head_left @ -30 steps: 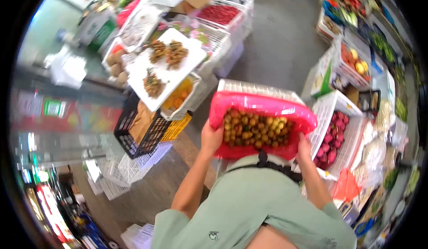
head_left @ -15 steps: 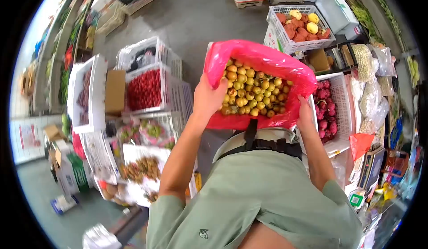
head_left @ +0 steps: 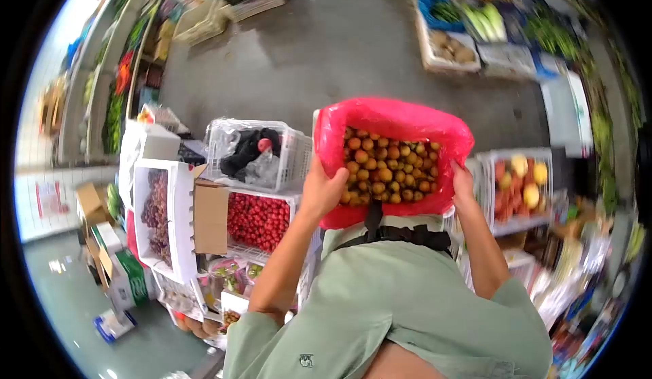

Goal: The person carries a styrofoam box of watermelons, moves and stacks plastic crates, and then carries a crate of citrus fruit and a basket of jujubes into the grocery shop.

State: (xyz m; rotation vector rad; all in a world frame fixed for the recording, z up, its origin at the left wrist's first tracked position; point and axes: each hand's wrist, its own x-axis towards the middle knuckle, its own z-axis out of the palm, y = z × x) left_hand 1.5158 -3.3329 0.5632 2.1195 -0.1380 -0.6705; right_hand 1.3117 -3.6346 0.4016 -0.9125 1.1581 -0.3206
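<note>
In front of my waist I carry a crate lined with a bright pink plastic bag [head_left: 397, 111], its folds lying over the rim. Inside lie many small round yellow-brown fruits [head_left: 390, 168]; their kind is not certain. My left hand [head_left: 322, 187] grips the left side, thumb over the pink plastic and fingers hidden beneath. On the opposite side my right hand [head_left: 462, 186] holds the rim, thumb on top. Most of the crate itself is covered by the bag; a pale edge shows at the left. A black strap [head_left: 372, 217] at my waist touches the near side.
To the left stand a crate of red fruit [head_left: 258, 221], a white foam box of grapes [head_left: 157, 216] and a crate with black bags [head_left: 251, 155]. At right is a crate of wrapped fruit [head_left: 519, 189]. Grey floor [head_left: 339, 46] stretches ahead; vegetable boxes [head_left: 451, 49] stand at far right.
I have moved forward with the crate, so the stalls slide back past me. The wrapped-fruit crate is now beside my right hand. Both hands keep their hold.
</note>
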